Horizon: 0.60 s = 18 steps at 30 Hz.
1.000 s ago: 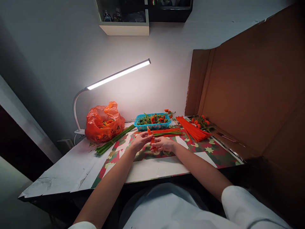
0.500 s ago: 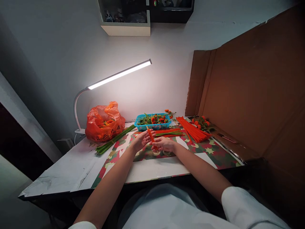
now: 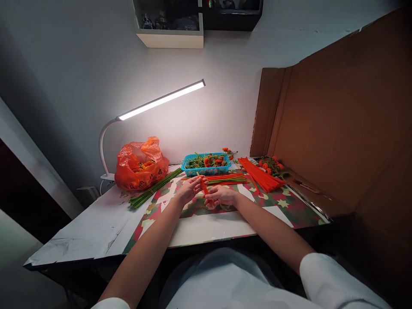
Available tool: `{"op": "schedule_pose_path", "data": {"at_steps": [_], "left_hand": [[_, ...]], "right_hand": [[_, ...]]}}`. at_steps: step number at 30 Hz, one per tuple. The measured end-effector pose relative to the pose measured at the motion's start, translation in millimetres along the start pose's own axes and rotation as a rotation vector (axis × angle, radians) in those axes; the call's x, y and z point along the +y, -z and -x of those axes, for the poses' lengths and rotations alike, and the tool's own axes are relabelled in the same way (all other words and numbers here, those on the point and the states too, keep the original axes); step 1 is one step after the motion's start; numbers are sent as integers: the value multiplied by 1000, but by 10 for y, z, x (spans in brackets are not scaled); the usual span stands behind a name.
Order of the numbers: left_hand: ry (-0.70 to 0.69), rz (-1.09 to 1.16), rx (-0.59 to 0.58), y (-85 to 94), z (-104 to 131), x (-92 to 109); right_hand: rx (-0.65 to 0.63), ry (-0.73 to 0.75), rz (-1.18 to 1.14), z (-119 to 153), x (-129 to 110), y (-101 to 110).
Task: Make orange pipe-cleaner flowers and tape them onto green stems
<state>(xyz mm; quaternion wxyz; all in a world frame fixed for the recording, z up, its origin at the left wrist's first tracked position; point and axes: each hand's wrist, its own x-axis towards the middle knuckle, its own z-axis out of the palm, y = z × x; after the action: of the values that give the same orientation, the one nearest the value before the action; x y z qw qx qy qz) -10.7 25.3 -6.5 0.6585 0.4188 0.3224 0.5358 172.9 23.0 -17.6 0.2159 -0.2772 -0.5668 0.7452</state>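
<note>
Over the middle of the table, a short orange piece (image 3: 204, 186) slants between my two hands, its upper tip paler. It looks like coiled pipe cleaner, though the detail is too small to be sure. My left hand (image 3: 189, 189) grips its upper part between thumb and fingers. Fingers of my right hand (image 3: 222, 196) are closed at its lower end. Just behind the hands lie orange and green pipe cleaners (image 3: 230, 179). A bundle of green stems (image 3: 154, 189) rests to the left, and a fan of orange pipe cleaners (image 3: 262, 176) to the right.
Behind stands a blue basket (image 3: 206, 172) of orange flowers with green stems. An orange plastic bag (image 3: 141, 169) sits at the back left beside a lit lamp (image 3: 162, 100). More orange flowers (image 3: 270, 165) lie by the cardboard wall (image 3: 322, 120), near a cutter (image 3: 307, 186).
My left fingers have curled in closer around the upper part of the orange piece. Both hands stay in nearly the same place; the things on the table have not moved.
</note>
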Motion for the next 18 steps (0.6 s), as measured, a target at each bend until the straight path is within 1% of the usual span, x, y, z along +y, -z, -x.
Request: {"op": "schedule_pose_path", "data": {"at_steps": [8,11,15,18], "left_hand": [[-7,-106,69,25,-30,-41],[-7,-147,76,24,-28,-41],[0,-207,90,10,-11,-31],[-6,-259,119,-8,5,-28]], "right_hand": [[124,19,138,51,-42,-89],[170,11,199,60,-58,-130],[212,-15,232,38,-53,-162],[276,9,266,1,-18,-168]]}}
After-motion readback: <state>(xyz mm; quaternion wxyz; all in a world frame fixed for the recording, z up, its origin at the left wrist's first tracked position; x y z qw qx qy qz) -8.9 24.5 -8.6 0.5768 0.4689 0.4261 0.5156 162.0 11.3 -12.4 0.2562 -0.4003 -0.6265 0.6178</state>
